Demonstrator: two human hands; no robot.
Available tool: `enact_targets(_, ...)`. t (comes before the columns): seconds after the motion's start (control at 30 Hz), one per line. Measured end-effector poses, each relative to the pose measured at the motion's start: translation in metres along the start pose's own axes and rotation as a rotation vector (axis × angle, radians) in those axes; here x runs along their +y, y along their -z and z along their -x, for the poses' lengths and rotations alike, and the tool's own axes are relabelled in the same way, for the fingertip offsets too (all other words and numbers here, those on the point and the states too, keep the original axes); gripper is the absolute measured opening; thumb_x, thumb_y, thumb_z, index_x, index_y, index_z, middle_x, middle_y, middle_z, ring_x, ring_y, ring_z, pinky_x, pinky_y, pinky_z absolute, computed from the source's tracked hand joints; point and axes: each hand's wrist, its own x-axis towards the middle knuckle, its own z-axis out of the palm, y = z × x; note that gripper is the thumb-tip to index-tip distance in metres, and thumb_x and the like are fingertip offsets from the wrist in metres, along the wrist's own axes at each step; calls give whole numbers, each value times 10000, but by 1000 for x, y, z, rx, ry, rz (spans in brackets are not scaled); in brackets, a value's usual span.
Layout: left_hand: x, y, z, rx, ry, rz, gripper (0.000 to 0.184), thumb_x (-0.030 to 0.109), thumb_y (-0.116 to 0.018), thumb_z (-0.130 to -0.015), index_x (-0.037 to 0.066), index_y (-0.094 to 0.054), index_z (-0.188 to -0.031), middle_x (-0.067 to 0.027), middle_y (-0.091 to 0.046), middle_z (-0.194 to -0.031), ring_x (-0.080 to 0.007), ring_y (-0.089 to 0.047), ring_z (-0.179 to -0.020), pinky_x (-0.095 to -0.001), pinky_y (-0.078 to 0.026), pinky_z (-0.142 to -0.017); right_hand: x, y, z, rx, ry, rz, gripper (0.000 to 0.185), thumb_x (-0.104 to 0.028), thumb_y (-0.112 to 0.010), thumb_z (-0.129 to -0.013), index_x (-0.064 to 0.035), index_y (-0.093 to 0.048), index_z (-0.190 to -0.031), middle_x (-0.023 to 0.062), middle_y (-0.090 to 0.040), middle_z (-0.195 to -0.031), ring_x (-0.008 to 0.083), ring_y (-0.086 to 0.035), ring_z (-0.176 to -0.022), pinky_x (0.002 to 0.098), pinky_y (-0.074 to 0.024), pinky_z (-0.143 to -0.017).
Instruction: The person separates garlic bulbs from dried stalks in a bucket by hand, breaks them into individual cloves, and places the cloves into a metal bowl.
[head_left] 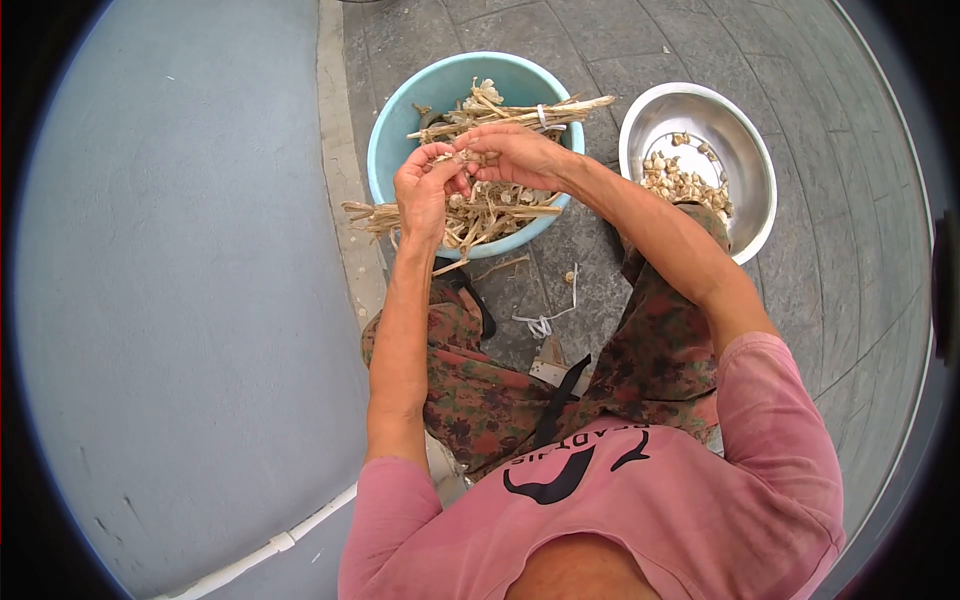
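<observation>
Over a light blue basin (378, 160), my left hand (422, 192) and my right hand (512, 156) meet at the fingertips. Between them is a small pale piece of garlic (463, 159), partly hidden by the fingers, and both hands are closed on it. Beneath my hands, dried garlic stalks with bulbs (480, 218) fill much of the basin. A bundle of stalks (560, 112) tied with a white strip lies across its far right rim. To the right stands a metal basin (752, 170) holding several loose garlic cloves (683, 185).
A blue-grey wall (180, 250) rises on the left. White string (541, 325) and bits of stalk lie on the grey tiled floor (515, 280) between my legs. My right knee is close to the metal basin's near edge.
</observation>
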Motion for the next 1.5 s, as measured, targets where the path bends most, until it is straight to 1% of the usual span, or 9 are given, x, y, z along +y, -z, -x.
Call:
enact_targets(0.47,5,6,1,130,-50,44,105,-20,-529,-735,-21,-537,-839,-55,-518,-587,-110,-487,-488,-234,-432,-446,-5,16,5,39,22,15,228,-115,-455,-899,23,-479,-1079,138,-551,-1053,127,-557,-880,243,-475,-834)
enact_targets(0.57,-2,8,2,35,136,-399,95,23,-543,-730,-16,-571,-813,-57,-533,-581,-116,-510,-511,-250,-433,-478,-5,19,7,3,49,20,253,-112,-427,-909,45,-465,-1104,155,-535,-1071,155,-554,-935,265,-469,-862)
enact_targets(0.77,-27,4,1,-45,-104,-851,97,60,-529,-762,0,-577,-822,-19,-502,-508,-74,-473,-427,-228,-384,-404,-11,13,7,-11,3,-114,317,-110,-426,-909,13,-426,-1200,154,-491,-1145,197,-519,-1039,277,-459,-886)
enact_targets(1.0,-44,16,-8,-66,-133,-850,116,83,-530,-787,-11,-574,-839,-16,-535,-583,-70,-486,-455,-224,-392,-409,-20,41,13,188,86,115,204,-141,-527,-872,-18,-548,-1033,-24,-524,-736,54,-500,-647,179,-455,-616)
enact_targets(1.17,-31,17,-2,-68,-66,-850,126,101,-533,-795,-10,-573,-838,-13,-550,-600,-60,-484,-457,-219,-394,-415,-62,92,68,487,55,1038,348,-354,-510,-868,-28,-600,-784,-6,-501,-576,83,-458,-490,218,-393,-455)
enact_targets(1.23,-35,19,-3,-99,-96,-892,131,106,-534,-794,-11,-574,-839,-13,-552,-601,-60,-485,-459,-218,-391,-414,-69,112,95,639,-172,1410,356,-334,-521,-848,-7,-595,-727,61,-546,-544,141,-510,-467,270,-405,-422)
enact_targets(1.33,-35,17,0,-138,-85,-927,154,127,-542,-792,-8,-574,-859,-18,-560,-614,-69,-499,-484,-225,-399,-440,-72,150,125,668,-503,1431,354,-337,-534,-815,6,-602,-754,92,-560,-553,168,-508,-443,315,-420,-425)
enact_targets(1.4,-35,17,-1,-179,-27,-957,215,162,-555,-792,-8,-582,-922,-54,-590,-673,-107,-550,-548,-254,-445,-506,-70,173,135,759,-589,1418,370,-363,-551,-803,1,-621,-812,137,-611,-641,236,-583,-546,360,-465,-521)
enact_targets(1.5,-25,3,13,-264,-79,-1046,343,224,-569,-790,11,-567,-1059,-147,-623,-855,-196,-612,-740,-316,-479,-676,-56,188,138,754,-367,1746,358,-345,-557,-805,-2,-627,-882,178,-639,-767,321,-617,-720,399,-476,-658)
